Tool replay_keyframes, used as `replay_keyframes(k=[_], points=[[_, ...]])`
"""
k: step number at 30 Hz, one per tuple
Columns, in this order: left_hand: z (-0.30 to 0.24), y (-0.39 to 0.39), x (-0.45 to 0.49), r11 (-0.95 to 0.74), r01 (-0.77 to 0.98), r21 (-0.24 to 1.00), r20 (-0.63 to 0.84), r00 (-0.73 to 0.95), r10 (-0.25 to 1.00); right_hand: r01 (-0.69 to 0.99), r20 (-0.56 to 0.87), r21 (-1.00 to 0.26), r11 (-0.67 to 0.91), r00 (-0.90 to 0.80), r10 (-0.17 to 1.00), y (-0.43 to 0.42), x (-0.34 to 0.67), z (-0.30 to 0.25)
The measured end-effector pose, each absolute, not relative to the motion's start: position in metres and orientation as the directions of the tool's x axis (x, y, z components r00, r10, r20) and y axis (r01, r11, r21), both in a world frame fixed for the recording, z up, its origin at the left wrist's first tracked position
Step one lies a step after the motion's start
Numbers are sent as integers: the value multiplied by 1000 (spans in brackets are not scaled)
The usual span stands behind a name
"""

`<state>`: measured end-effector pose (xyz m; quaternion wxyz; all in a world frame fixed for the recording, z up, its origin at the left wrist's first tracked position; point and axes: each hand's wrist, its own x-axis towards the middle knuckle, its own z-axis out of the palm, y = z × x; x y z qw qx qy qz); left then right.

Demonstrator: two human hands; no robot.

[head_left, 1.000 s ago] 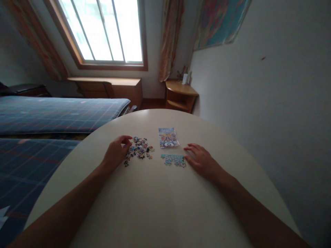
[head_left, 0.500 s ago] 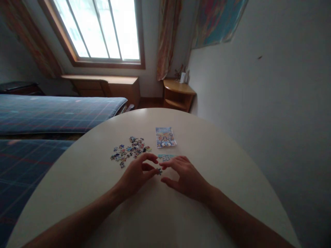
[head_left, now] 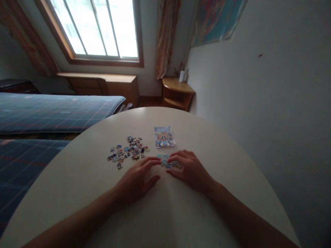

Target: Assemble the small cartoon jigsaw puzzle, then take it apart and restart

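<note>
A small joined strip of blue puzzle pieces (head_left: 165, 161) lies on the round white table (head_left: 160, 213). My left hand (head_left: 138, 177) rests flat beside it, fingers stretched out, fingertips touching the strip's left end. My right hand (head_left: 188, 168) lies over the strip's right part, fingers spread and pressing on it. A loose heap of puzzle pieces (head_left: 128, 151) sits to the left of both hands. A small printed picture card (head_left: 163, 136) lies just beyond the strip.
Two beds with blue plaid covers (head_left: 51, 112) stand left of the table. A wooden corner shelf (head_left: 178, 93) and a low cabinet (head_left: 103, 84) sit under the window. A white wall runs along the right.
My left hand left the heap of loose pieces, carried a piece over to the blue strip, and now lies flat there. My right hand moved onto the strip.
</note>
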<state>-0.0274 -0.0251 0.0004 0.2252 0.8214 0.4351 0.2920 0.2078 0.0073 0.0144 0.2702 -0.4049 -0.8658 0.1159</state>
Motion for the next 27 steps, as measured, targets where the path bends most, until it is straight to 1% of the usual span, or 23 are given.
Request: replay_keyframes(k=[3, 6, 12, 17, 22, 27], points=[[-3, -25, -29, -641, 616, 458, 235, 611, 756, 702, 331, -433, 565, -459, 824, 15, 215, 11], [-5, -25, -29, -673, 633, 383, 182, 662, 727, 711, 299, -460, 533, -441, 846, 17, 215, 8], [-6, -24, -30, -676, 657, 333, 145, 673, 725, 683, 284, -503, 531, -449, 847, 17, 210, 5], [-7, -24, -30, -684, 662, 307, 147, 677, 722, 670, 298, -495, 553, -467, 832, 18, 212, 1], [-5, -25, -29, -690, 665, 285, 144, 682, 717, 674, 281, -498, 545, -470, 837, 16, 212, 3], [-3, -25, -29, -692, 662, 289, 140, 686, 715, 668, 286, -505, 547, -469, 836, 15, 210, 7]])
